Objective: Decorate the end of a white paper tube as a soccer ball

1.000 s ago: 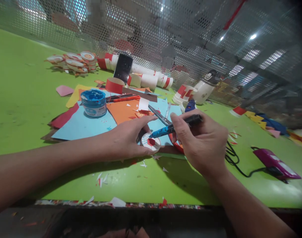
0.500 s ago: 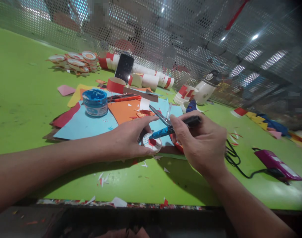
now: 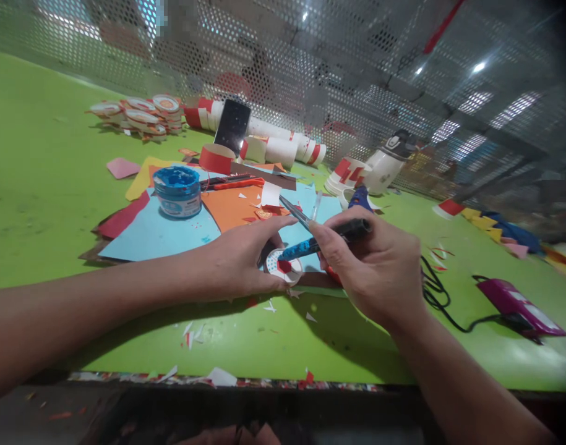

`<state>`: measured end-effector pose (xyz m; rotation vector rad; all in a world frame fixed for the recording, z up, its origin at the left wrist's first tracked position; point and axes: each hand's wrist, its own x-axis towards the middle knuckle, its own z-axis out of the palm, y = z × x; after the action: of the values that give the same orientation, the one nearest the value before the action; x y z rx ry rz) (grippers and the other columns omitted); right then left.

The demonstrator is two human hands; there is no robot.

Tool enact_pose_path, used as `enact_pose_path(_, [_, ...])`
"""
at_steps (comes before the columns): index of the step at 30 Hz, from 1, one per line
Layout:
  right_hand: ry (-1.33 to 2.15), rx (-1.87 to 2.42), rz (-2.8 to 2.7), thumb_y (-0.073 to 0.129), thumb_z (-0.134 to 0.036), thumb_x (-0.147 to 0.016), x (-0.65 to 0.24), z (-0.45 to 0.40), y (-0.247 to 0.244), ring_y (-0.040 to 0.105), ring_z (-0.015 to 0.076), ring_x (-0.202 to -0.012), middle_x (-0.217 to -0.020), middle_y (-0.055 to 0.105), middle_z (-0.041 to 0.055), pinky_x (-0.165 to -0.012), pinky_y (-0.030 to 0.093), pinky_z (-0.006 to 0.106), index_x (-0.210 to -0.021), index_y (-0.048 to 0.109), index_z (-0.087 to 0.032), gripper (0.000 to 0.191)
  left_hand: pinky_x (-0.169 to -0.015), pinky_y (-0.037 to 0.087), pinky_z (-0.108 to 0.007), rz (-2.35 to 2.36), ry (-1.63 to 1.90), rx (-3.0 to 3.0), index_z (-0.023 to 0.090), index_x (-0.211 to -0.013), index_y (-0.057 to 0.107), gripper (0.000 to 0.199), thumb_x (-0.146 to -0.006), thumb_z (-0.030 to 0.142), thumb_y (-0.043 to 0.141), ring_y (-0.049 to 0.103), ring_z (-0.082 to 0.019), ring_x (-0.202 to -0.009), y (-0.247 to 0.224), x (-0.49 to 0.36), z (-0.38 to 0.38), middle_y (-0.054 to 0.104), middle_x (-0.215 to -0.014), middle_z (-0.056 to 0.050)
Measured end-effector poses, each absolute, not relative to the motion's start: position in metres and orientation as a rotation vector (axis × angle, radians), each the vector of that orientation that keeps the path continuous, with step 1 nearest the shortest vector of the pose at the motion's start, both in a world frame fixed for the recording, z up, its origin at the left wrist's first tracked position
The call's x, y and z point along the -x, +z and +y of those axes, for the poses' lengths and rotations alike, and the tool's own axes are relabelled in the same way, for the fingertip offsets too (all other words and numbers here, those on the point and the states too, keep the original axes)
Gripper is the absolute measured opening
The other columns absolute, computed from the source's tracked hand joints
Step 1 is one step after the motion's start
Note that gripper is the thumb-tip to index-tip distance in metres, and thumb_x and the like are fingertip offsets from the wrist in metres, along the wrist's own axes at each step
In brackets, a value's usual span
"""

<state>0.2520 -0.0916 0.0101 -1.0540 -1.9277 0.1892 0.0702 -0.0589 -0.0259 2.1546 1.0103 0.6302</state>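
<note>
Between the thumb and fingers of my left hand (image 3: 245, 256) sits a small white paper disc (image 3: 289, 275) with a red centre and blue dots on its left part. My right hand (image 3: 373, 266) grips a blue-smeared marker pen (image 3: 305, 248) with a black end, its tip at the disc's upper face. Whether the tip touches the disc, I cannot tell. Just beyond the pen lie scissors (image 3: 294, 211), their handles partly hidden by my right hand. An open jar of blue paint (image 3: 178, 193) stands on light blue paper (image 3: 138, 238) to the left.
Stacked paper pieces (image 3: 141, 114), a phone (image 3: 232, 127), white-and-red paper cups (image 3: 345, 176) and a white kettle-like container (image 3: 387, 167) stand at the back. A purple device (image 3: 519, 306) with a black cable lies right. Paper scraps (image 3: 222, 377) line the front edge of the green table (image 3: 329, 364).
My right hand and the pen have shifted slightly left and down over the disc. My left hand keeps its hold on the disc.
</note>
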Motion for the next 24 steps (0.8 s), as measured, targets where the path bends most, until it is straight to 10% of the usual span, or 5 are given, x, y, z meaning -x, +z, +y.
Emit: enact_pose_path(24, [0.051,1.103,-1.700,0.066,-0.028,-0.086,-0.2543,-0.0899,0.0100,0.043,0.0078,-0.042,-0.053,0.051,-0.0057,-0.041,0.037,0.023,-0.067,0.057,-0.020,0.023,-0.075,0.047,-0.034,1.063,0.645,-2.179,0.017,-0.145,0.037,0.083,-0.072,0.036,0.072,0.063,-0.024,-0.087,-0.0259,-0.0694,-0.0607,0.067,-0.107,-0.007])
